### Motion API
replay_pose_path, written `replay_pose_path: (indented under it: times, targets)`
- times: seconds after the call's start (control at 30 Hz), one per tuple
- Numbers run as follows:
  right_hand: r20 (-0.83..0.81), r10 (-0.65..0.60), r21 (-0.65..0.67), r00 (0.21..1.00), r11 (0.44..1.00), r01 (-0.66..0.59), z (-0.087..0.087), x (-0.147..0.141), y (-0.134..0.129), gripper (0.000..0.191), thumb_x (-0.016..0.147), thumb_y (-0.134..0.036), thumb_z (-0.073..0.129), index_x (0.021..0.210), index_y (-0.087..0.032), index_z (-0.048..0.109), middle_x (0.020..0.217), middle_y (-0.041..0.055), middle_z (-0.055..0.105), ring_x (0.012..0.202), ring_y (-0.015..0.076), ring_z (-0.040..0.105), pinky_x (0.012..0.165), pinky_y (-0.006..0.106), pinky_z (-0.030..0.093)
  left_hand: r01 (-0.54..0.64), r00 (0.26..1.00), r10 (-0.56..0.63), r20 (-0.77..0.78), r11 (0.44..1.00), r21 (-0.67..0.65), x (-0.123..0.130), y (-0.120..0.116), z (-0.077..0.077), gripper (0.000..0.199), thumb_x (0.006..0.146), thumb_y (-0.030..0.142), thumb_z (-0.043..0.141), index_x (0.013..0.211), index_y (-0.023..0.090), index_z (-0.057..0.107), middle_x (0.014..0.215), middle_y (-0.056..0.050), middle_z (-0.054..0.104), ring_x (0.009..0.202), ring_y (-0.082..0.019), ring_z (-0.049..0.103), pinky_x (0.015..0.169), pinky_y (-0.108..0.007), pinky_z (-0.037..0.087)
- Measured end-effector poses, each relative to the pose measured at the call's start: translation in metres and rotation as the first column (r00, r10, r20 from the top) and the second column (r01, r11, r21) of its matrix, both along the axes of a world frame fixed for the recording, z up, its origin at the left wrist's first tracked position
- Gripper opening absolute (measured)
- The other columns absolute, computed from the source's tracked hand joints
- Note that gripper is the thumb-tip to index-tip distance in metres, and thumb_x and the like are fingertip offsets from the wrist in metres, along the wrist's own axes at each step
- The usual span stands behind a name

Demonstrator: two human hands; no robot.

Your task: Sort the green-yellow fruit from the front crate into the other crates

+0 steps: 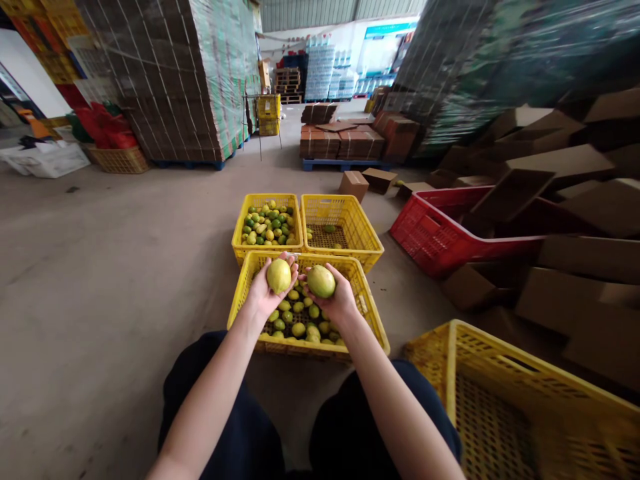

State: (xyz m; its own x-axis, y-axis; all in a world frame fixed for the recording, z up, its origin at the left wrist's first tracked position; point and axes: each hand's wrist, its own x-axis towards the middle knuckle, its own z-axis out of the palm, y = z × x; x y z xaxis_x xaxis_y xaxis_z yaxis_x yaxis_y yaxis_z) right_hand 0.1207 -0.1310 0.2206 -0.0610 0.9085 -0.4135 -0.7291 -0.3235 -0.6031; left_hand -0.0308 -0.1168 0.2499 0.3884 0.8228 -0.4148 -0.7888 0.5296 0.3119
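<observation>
My left hand [260, 291] holds a yellow lemon [279, 276] on its upturned palm. In my right hand [343, 298] lies a greener, yellowish lemon [321, 281]. Both hands are above the near yellow crate [373, 317], which holds several green and yellow lemons [299, 329]. Beyond it on the left, a second yellow crate [240, 252] is well filled with mixed lemons. Beside that, a third yellow crate [367, 250] has only a few green fruits at its bottom.
A large yellow crate [453, 373] stands at the lower right. Behind it are a red crate [425, 233] and heaped cardboard boxes [565, 287]. Flattened cartons [340, 143] sit on a blue pallet [320, 164] farther back. Wrapped stacks rise on both sides.
</observation>
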Motion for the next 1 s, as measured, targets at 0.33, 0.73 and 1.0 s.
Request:
replay_pose_path:
  times: [0.33,0.73,1.0]
  targets:
    - [0.067,-0.170,0.086,0.983,0.983,0.165,0.003,0.004,-0.004,0.016,0.071,-0.029,0.073,0.081,-0.021,0.064,0.073,-0.0024,0.069,0.059,0.0120,0.062,0.050,0.021,0.052,0.066,0.997,-0.068,-0.043,0.996,-0.054,0.020,0.017,-0.008,0.017,0.088,0.028,0.056,0.086,0.013,0.063,0.077,-0.005,0.067,0.066,-0.013,0.066,0.060,-0.023,0.056]
    - [0.094,-0.119,0.091,0.988,0.990,0.110,-0.002,0.001,-0.009,0.021,0.074,-0.038,0.070,0.075,-0.018,0.064,0.065,0.0027,0.068,0.058,0.0182,0.064,0.044,0.026,0.048,-0.036,0.994,0.023,-0.108,0.991,-0.126,0.010,-0.006,-0.007,0.014,0.083,0.027,0.064,0.081,0.013,0.060,0.068,-0.002,0.063,0.057,-0.010,0.061,0.053,-0.020,0.054]
    - [0.150,-0.076,0.014,0.986,0.997,0.074,-0.005,0.000,-0.012,0.020,0.074,-0.036,0.068,0.073,-0.016,0.065,0.062,0.0038,0.067,0.053,0.0164,0.062,0.036,0.023,0.043,-0.009,0.998,0.001,-0.067,0.993,-0.119,0.015,-0.001,-0.020,0.025,0.094,0.028,0.043,0.087,0.013,0.063,0.079,-0.007,0.069,0.066,-0.014,0.067,0.060,-0.026,0.057]
